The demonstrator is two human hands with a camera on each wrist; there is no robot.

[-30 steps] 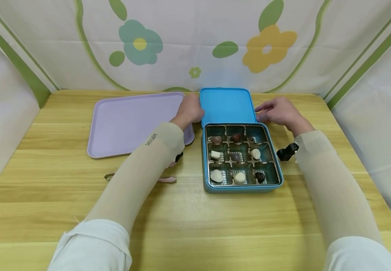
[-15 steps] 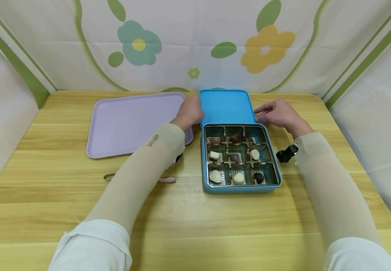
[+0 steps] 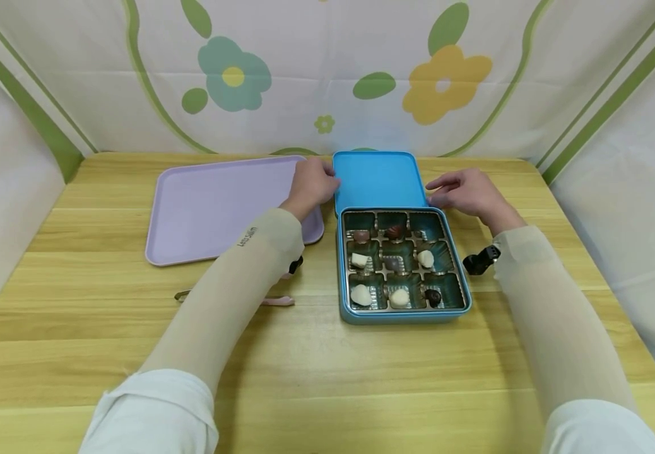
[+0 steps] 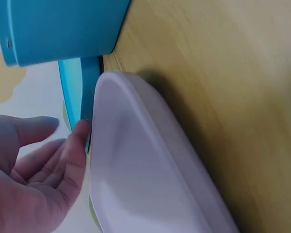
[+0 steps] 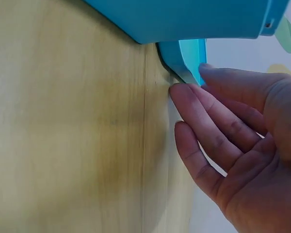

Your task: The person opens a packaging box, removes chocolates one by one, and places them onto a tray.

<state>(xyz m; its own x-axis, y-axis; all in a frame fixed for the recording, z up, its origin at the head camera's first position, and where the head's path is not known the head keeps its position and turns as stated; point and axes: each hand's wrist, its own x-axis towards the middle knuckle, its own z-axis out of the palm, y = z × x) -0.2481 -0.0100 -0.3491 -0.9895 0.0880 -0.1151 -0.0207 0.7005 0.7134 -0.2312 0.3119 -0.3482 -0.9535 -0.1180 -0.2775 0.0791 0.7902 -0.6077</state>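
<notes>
A blue box [image 3: 404, 318] stands right of the table's middle, its blue lid [image 3: 380, 180] folded back behind it. Brown and white chocolates [image 3: 399, 298] sit in the dark divided insert [image 3: 413, 274]. My left hand [image 3: 313, 183] is at the lid's left side, over the right end of the purple tray [image 3: 219, 208]; in the left wrist view its thumb stands apart from the fingers [image 4: 75, 155], whose tips are by the lid's side. Beside the lid's right edge is my right hand [image 3: 469, 191], fingers loosely extended, tips close to the edge; contact is unclear.
A thin utensil with a pink handle [image 3: 278, 301] lies on the wooden table [image 3: 327, 378], partly hidden under my left forearm. Behind the table hangs a white cloth with printed flowers [image 3: 233, 75], and white cloth walls stand at both sides.
My left hand has shifted slightly left, away from the lid, and its fingers have loosened. The right hand stays almost still beside the lid, which remains folded back.
</notes>
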